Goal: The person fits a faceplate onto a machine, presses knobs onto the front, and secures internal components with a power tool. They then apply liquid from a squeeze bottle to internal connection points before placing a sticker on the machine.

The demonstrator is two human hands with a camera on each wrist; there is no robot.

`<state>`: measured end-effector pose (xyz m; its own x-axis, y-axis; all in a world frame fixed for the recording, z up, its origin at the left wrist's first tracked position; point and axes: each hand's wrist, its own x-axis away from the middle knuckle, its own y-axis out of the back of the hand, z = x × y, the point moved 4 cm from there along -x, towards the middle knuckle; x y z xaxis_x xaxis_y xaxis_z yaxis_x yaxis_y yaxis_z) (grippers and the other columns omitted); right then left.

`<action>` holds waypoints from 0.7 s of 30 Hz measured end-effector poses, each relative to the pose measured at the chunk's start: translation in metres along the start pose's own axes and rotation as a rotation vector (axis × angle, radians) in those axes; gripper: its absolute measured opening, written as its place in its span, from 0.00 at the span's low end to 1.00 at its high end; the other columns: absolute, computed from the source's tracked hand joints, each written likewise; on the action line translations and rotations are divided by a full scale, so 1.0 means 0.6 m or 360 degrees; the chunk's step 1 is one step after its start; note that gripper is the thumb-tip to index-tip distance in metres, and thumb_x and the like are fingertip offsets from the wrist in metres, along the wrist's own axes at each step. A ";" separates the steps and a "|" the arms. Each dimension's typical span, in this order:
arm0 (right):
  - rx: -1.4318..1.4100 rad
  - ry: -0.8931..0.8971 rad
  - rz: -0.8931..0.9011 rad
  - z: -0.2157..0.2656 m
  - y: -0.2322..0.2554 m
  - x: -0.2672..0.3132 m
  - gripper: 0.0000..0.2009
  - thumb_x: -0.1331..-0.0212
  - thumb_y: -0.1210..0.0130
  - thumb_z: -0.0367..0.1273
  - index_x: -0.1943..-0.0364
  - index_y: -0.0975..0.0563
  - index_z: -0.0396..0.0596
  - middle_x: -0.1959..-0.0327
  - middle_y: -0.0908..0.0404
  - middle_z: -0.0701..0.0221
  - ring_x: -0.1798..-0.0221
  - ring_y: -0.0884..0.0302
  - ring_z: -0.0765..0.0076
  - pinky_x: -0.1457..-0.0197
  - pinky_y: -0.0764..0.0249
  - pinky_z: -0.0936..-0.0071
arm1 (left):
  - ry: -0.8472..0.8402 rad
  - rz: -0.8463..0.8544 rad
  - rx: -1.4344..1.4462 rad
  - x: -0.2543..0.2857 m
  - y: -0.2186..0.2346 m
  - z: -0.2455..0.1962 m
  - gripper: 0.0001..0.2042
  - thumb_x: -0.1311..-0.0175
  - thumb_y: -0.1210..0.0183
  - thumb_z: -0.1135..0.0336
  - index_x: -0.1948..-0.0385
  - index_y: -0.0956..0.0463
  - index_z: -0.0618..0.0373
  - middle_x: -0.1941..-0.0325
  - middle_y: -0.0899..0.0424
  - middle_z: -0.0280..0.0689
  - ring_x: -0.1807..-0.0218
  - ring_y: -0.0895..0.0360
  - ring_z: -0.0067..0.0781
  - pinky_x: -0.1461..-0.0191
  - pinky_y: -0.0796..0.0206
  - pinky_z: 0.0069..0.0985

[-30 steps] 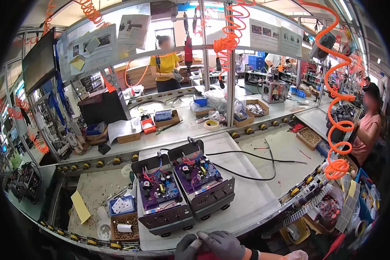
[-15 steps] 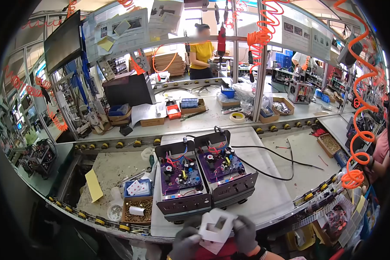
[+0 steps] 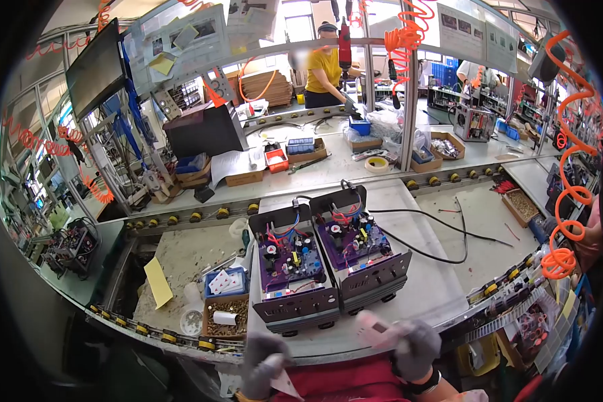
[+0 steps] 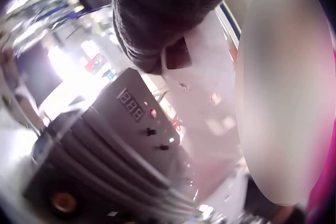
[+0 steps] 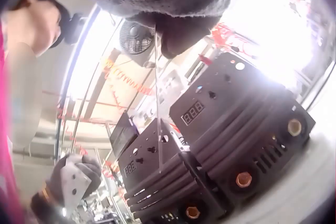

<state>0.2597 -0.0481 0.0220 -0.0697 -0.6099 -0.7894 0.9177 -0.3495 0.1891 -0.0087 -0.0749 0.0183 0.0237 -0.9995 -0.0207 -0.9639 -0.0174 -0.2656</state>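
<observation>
My gloved left hand (image 3: 264, 365) pinches a white sticker-like sheet (image 3: 286, 384) low in the head view. In the left wrist view the sheet (image 4: 205, 103) has a square cutout and small holes. My gloved right hand (image 3: 417, 348), farther right, pinches another pale sheet (image 3: 376, 331), blurred in the head view and almost edge-on in the right wrist view. Just beyond the hands stand two open black machines side by side, a left one (image 3: 295, 305) and a right one (image 3: 375, 285). Each bears a purple circuit board and a dark front panel with a digit display.
A box of small brass-coloured parts (image 3: 228, 329) and a blue tray of printed cards (image 3: 225, 282) lie left of the machines. Black cables (image 3: 442, 234) trail right. A roller rail (image 3: 161, 335) runs along the near edge. Orange coiled hoses (image 3: 573, 194) hang at right. Someone in yellow (image 3: 323, 70) stands opposite.
The hands were together at first, then held a white cutout sheet between them. Now they are apart, each with a sheet, the right one farther right. The head view has shifted.
</observation>
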 end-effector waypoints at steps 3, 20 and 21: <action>0.0471 0.0557 0.0467 0.064 -0.056 0.004 0.11 0.58 0.40 0.28 0.67 0.22 0.55 0.65 0.18 0.74 0.67 0.20 0.74 0.65 0.27 0.77 | -0.0157 0.0273 -0.0267 0.003 -0.046 0.025 0.18 0.36 0.47 0.57 0.53 0.29 0.62 0.64 0.25 0.37 0.60 0.28 0.24 0.55 0.36 0.22; -0.0538 -0.0969 0.0667 -0.078 -0.118 0.051 0.10 0.40 0.45 0.32 0.61 0.22 0.38 0.73 0.22 0.68 0.71 0.28 0.75 0.66 0.32 0.76 | -0.0129 -0.0098 -0.0724 -0.037 0.056 0.040 0.11 0.35 0.46 0.65 0.63 0.22 0.65 0.73 0.21 0.35 0.71 0.27 0.22 0.67 0.36 0.21; -0.0521 -0.1023 0.0632 -0.071 -0.121 0.039 0.10 0.40 0.45 0.32 0.62 0.22 0.38 0.75 0.23 0.69 0.73 0.30 0.76 0.68 0.33 0.76 | -0.0178 -0.0130 -0.0744 -0.043 0.057 0.038 0.11 0.35 0.46 0.65 0.63 0.22 0.65 0.74 0.23 0.35 0.72 0.29 0.21 0.67 0.37 0.20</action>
<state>0.2080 -0.0068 -0.0350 0.1650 -0.9673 -0.1925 0.9818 0.1425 0.1255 -0.0365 -0.0489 -0.0122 0.1078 -0.9859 -0.1283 -0.9729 -0.1311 0.1904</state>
